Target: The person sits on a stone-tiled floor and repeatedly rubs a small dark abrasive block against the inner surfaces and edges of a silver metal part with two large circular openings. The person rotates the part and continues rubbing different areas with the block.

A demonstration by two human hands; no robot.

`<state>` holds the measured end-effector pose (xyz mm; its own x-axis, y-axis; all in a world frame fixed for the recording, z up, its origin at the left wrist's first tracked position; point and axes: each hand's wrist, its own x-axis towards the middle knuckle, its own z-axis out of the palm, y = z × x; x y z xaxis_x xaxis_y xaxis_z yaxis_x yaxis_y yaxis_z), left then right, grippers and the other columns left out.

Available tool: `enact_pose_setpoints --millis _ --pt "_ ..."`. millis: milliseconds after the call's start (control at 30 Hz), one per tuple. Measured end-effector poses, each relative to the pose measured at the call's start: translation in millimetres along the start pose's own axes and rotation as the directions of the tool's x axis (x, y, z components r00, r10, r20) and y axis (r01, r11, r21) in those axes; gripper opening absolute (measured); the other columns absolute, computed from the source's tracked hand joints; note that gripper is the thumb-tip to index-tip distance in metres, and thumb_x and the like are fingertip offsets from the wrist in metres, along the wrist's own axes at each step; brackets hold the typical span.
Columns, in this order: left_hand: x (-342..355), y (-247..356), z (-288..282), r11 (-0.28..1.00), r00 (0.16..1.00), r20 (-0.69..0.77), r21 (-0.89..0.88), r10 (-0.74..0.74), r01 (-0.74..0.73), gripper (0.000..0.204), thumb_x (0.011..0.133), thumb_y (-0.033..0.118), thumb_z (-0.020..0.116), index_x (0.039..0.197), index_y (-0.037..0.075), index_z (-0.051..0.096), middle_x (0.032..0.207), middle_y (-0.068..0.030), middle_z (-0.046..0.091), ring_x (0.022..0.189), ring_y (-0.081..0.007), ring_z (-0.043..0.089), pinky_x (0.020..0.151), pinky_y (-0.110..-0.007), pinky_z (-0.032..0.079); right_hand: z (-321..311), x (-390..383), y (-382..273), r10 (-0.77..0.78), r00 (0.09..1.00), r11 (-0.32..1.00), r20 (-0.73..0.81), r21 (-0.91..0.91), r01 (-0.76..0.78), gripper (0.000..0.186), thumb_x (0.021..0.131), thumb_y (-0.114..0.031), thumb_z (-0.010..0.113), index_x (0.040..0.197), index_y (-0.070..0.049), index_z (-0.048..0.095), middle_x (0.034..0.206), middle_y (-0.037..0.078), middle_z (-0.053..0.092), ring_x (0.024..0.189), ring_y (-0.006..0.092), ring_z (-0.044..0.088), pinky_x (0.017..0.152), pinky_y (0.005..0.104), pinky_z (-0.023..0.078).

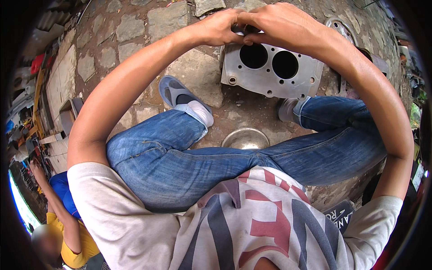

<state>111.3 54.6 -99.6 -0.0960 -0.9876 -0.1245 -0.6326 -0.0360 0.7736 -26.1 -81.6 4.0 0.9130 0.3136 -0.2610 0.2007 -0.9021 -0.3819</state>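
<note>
My arms reach far forward, and both hands come together over the far edge of a grey metal engine block [268, 79]. Two round, dark cylinder bores and several bolt holes show in the block's flat top. My left hand [219, 28] is closed, its fingertips meeting those of my right hand [281, 26], which curls over from above. A small dark gap with a bit of something pale shows between the fingers. What they grip there is mostly hidden, and I cannot tell its kind.
Between my legs a round, shiny metal dish [246, 138] rests on the ground. A round metal part [340, 28] lies beyond the block at right. Uneven stone paving [167, 21] surrounds us. At far left sits another person in a yellow shirt [72, 245], near assorted tools and parts.
</note>
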Motion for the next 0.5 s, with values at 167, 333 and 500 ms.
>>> enact_pose_setpoints --millis 167,333,500 --pt "-3.9 -10.7 -7.1 0.998 0.998 0.057 0.063 0.023 -0.027 0.045 0.080 0.034 0.078 0.119 0.014 0.068 0.125 -0.0128 0.060 0.120 -0.0296 0.055 0.104 -0.041 0.042 0.3 0.5 5.3 -0.015 1.000 1.000 0.002 0.012 0.015 0.031 0.093 -0.024 0.059 0.117 -0.004 0.056 0.104 0.019 0.064 0.094 0.0363 0.065 0.078 0.0444 0.054" --pt "-0.2 -2.2 -9.1 0.996 0.999 0.006 0.077 -0.045 0.044 0.039 0.080 0.033 0.079 0.112 0.012 0.071 0.125 -0.0122 0.060 0.121 -0.0305 0.055 0.103 -0.042 0.044 22.6 -4.3 7.0 -0.191 0.952 0.964 -0.240 -0.228 0.136 0.030 0.083 -0.020 0.070 0.110 -0.009 0.063 0.104 0.012 0.066 0.092 0.0339 0.068 0.078 0.0445 0.055" --pt "2.9 -9.9 0.9 0.987 0.993 -0.081 0.138 0.091 -0.080 0.044 0.079 0.033 0.079 0.117 0.013 0.069 0.126 -0.0112 0.059 0.119 -0.0305 0.056 0.100 -0.042 0.045 30.0 -0.4 5.3 -0.061 0.963 0.969 -0.261 -0.246 -0.005 0.027 0.083 -0.016 0.069 0.108 -0.007 0.064 0.099 0.014 0.069 0.089 0.0327 0.070 0.074 0.0429 0.058"
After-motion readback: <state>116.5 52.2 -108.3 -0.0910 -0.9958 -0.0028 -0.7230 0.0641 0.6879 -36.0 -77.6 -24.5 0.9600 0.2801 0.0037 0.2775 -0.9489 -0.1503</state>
